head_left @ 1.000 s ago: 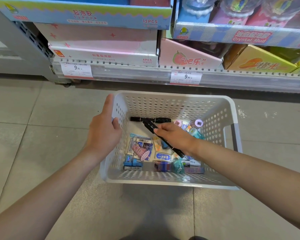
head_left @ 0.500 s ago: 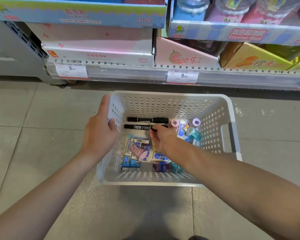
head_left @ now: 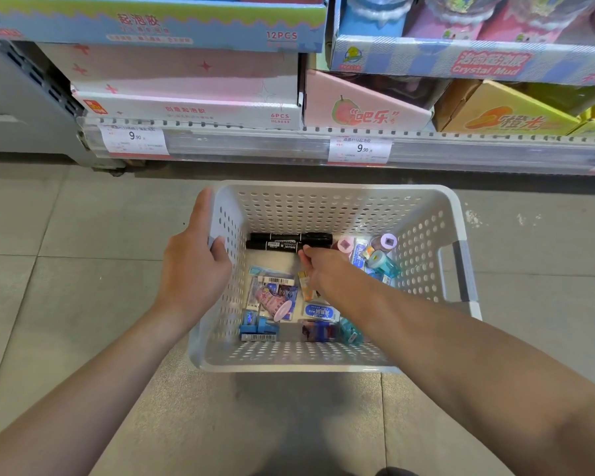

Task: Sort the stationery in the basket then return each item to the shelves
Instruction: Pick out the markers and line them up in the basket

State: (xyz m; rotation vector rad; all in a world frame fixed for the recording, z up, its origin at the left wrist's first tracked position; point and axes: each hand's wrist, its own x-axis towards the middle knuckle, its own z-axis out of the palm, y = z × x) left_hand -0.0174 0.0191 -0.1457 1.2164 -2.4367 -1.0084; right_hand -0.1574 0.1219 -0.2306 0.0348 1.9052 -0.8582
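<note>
Your left hand (head_left: 194, 269) grips the left wall of the white basket (head_left: 340, 364) on the floor to steady it, while your right hand (head_left: 327, 271) pinches the nearer black marker (head_left: 273, 246), aligning it beside the second marker (head_left: 289, 236).

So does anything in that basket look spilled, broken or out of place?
Nothing spilled or visibly broken. The white basket holds a loose jumble of small packets, while two black markers lie neatly side by side along the far wall, touched by the right hand.
</note>
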